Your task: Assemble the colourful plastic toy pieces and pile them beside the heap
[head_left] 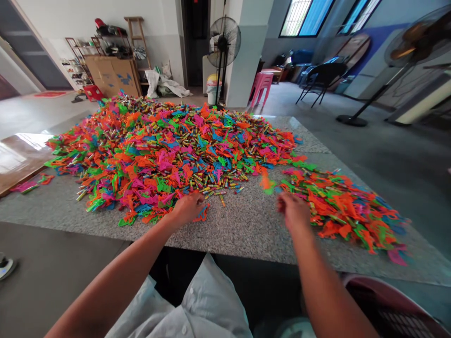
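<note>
The left hand [190,207], curled, is at the large heap of pistol-shaped plastic pieces [169,152] on a speckled tabletop [243,227]; the right hand [295,210], blurred, adjoins the smaller heap [347,204]. Neither hand's hold can be determined.

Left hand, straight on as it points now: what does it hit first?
Probably the loose tubes at the near edge of the pile, just ahead of the left hand; depth is hard to judge from one view.

The right hand [294,211] and orange piece [265,180] near it are blurred; edges crop basket [394,296] and fan [417,37].
</note>
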Motion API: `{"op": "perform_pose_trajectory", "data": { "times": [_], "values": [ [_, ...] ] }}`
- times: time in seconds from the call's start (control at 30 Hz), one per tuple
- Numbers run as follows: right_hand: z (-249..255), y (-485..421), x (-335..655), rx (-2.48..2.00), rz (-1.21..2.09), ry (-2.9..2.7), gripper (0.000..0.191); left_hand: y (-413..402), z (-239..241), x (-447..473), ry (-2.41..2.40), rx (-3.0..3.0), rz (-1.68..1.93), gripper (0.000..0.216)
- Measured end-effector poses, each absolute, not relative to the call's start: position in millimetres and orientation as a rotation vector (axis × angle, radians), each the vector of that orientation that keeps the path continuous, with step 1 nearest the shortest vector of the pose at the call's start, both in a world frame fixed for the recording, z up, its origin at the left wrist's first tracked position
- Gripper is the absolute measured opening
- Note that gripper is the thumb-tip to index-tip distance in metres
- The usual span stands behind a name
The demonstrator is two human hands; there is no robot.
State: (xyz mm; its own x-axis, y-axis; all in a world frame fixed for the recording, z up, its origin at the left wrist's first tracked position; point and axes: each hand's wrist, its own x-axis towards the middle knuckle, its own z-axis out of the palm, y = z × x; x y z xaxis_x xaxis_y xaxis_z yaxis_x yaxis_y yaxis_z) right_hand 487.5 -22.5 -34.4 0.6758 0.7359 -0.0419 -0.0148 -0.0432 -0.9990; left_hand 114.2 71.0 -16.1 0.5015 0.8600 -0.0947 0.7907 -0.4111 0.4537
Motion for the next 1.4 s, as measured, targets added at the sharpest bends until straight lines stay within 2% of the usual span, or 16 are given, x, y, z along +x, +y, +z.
{"op": "perform_pose_trajectory", "data": {
  "times": [0.07, 0.13, 0.17, 0.27, 0.33, 0.43, 0.53, 0.63, 0.77, 0.9, 1.0, 1.13, 1.4],
  "values": [
    [-32, -17, 508, -1.386, 0.497, -0.444, 0.050, 74, -18, 105, 1.316, 2.398, 0.091, 0.050],
    [-33, -10, 505, -1.444, 0.493, -0.484, 0.053, 74, -19, 100, 1.302, 2.456, -0.023, 0.065],
    [-36, -7, 495, -1.536, 0.539, -0.585, 0.052, 73, -19, 100, 1.308, 2.468, -0.072, 0.064],
    [-48, 5, 441, -1.771, 0.705, -1.010, 0.036, 69, -16, 109, 1.348, 2.459, -0.160, 0.045],
    [-55, 14, 400, -1.872, 0.646, -1.312, 0.023, 65, -13, 119, 1.392, 2.436, -0.176, 0.039],
    [-58, 26, 354, -2.074, 0.396, -1.703, 0.025, 61, -9, 131, 1.464, 2.421, -0.193, 0.045],
    [-55, 37, 335, -2.145, 0.319, -1.841, 0.031, 60, -11, 137, 1.468, 2.428, -0.222, 0.046],
    [-54, 41, 334, -2.130, 0.401, -1.769, 0.021, 63, -17, 137, 1.454, 2.361, -0.084, 0.040],
    [-55, 26, 338, -1.867, 0.732, -1.403, 0.017, 70, -24, 131, 1.443, 1.939, 0.416, 0.020],
    [-51, -3, 327, -1.445, 1.096, -1.134, 0.027, 71, -23, 129, 1.227, 1.309, 0.753, 0.039],
    [-45, -16, 314, -1.286, 1.170, -1.013, 0.033, 65, -17, 133, 1.072, 1.171, 0.803, 0.047],
    [-40, -18, 305, -1.175, 1.190, -0.896, 0.036, 56, -8, 139, 1.016, 1.171, 0.830, 0.041],
    [-38, -17, 309, -1.141, 1.213, -0.930, 0.034, 49, -2, 144, 1.025, 1.232, 0.793, 0.041]
  ]
}}
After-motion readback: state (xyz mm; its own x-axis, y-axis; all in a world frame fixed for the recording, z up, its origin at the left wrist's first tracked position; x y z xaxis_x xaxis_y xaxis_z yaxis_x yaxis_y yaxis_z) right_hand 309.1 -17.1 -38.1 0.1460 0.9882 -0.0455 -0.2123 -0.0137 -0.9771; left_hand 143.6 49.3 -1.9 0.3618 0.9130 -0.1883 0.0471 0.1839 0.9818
